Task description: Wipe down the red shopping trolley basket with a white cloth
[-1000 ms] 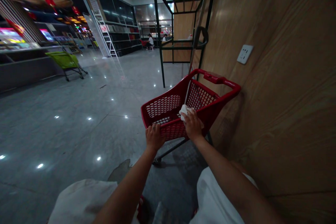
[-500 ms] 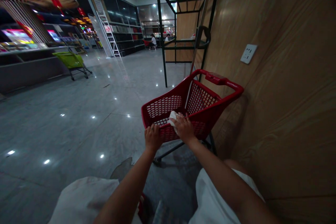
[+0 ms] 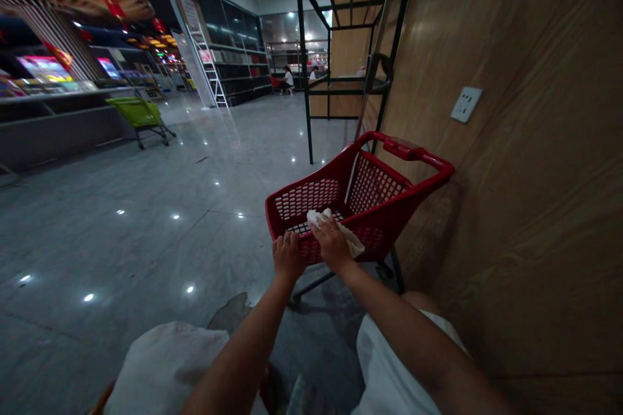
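A small red plastic shopping cart [image 3: 389,201] stands beside a wooden wall, its handle at the far end. My left hand [image 3: 288,258] is closed on the near rim of the cart's basket. My right hand [image 3: 332,243] presses a crumpled white cloth [image 3: 318,217] against the same rim, just right of the left hand; the cloth's tail hangs over the outside of the basket. My knees in white clothing show at the bottom of the view.
The wooden wall [image 3: 525,175] with a white socket [image 3: 466,104] fills the right side. A black metal shelf frame [image 3: 335,65] stands behind the cart. A green cart [image 3: 140,113] and a ladder [image 3: 210,71] stand far left on the glossy grey floor. People sit far off.
My right hand has slid the cloth leftward along the basket's near rim, closer to my left hand. The left hand has kept its grip.
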A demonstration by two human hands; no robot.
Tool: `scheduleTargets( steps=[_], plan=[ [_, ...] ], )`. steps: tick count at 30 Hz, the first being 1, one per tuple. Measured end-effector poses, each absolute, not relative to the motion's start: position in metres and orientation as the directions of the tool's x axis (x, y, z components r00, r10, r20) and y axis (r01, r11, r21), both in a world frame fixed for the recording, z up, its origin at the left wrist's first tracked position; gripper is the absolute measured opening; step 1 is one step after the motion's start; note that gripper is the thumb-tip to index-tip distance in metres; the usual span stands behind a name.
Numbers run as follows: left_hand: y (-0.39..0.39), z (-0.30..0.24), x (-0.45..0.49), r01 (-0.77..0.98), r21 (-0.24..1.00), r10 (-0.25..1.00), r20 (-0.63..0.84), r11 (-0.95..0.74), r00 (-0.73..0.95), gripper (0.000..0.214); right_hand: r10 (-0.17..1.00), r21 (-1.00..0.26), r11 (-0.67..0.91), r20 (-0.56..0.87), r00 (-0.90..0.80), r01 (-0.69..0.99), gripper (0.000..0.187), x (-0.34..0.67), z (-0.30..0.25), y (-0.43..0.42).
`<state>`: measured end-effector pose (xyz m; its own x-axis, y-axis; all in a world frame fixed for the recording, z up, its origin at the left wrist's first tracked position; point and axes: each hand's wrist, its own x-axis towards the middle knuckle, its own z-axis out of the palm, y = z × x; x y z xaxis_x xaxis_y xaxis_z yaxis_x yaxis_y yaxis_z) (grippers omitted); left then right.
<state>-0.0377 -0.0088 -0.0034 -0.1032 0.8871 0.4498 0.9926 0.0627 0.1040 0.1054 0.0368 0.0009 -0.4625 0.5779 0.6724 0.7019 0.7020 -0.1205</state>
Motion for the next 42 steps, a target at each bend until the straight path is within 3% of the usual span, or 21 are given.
scheduleTargets(
  steps=[4, 16, 24, 29, 37, 42],
  plan=[
    [-0.010, -0.005, -0.046, 0.996, 0.078, 0.887, 0.454, 0.052, -0.082, 0.027, 0.524, -0.079, 0.766, 0.652, -0.548, 0.638, 0.039, 0.099, 0.009, 0.030],
    [-0.008, -0.007, -0.034, 0.994, 0.092, 0.886, 0.455, 0.053, -0.089, 0.028, 0.651, -0.095, 0.565, 0.662, -0.372, 0.820, 0.025, 0.171, 0.018, 0.050],
    [-0.013, -0.010, -0.036, 0.996, 0.090, 0.846, 0.529, 0.017, -0.062, 0.026, 0.611, -0.075, 0.704, 0.570, -0.549, 0.706, 0.027, 0.099, 0.013, 0.029],
    [-0.014, -0.009, -0.048, 0.999, 0.051, 0.848, 0.529, -0.003, -0.024, 0.024, 0.589, -0.054, 0.734, 0.545, -0.596, 0.677, 0.029, 0.107, 0.022, 0.032],
    [-0.009, -0.010, -0.043, 0.998, 0.068, 0.839, 0.543, -0.012, -0.027, 0.027, 0.658, -0.082, 0.590, 0.625, -0.419, 0.803, 0.025, 0.174, 0.025, 0.045],
    [-0.010, -0.011, -0.037, 0.997, 0.081, 0.831, 0.555, -0.012, -0.035, 0.030, 0.628, -0.094, 0.623, 0.652, -0.425, 0.776, 0.027, 0.153, 0.013, 0.039]
  ],
)
